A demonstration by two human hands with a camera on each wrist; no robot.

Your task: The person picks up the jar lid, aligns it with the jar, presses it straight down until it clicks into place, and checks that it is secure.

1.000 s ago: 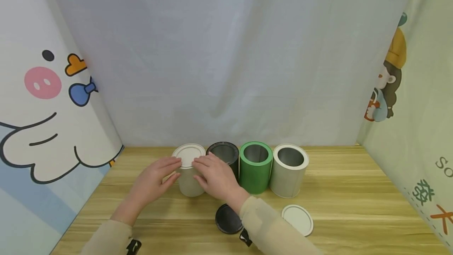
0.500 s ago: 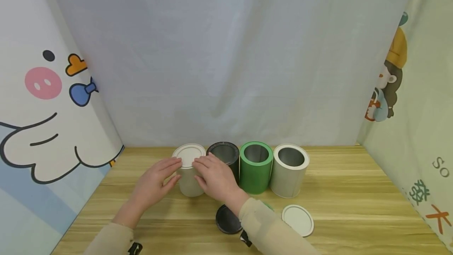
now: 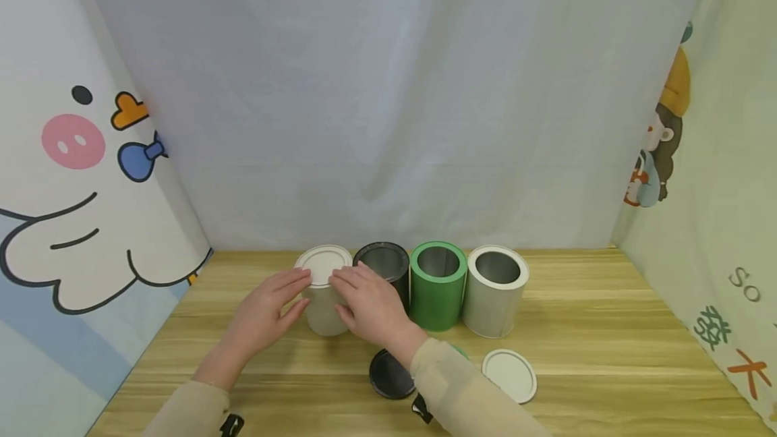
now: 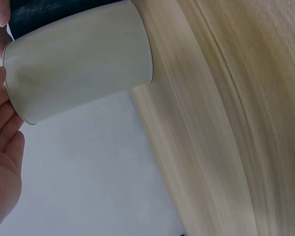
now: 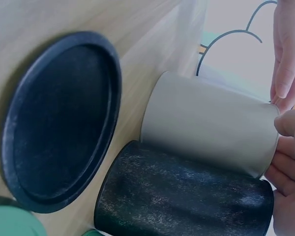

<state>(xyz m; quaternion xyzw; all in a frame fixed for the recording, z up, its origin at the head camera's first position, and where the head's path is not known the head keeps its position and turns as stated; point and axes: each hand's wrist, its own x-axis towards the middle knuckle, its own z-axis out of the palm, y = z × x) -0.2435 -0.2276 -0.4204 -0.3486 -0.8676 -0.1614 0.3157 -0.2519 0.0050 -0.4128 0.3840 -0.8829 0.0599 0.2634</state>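
Observation:
A white can stands at the left end of a row, its white lid lying level over the top. My left hand touches the near left of that lid with extended fingers, thumb held lower beside the can. From the other side my right hand lays its fingers on the lid's near right, in front of the black can. Both wrist views have the fingers at the rim of the white can; neither hand wraps round it. The lid's top surface is hidden from the wrist views.
Right of the black can, a green can and another white can stand with open tops. Nearer lie a black lid, a white lid and a green lid mostly covered by the right sleeve. A pale curtain hangs behind.
Both hands keep their place at the lid. A sliver of the green lid has come into sight beside the right sleeve.

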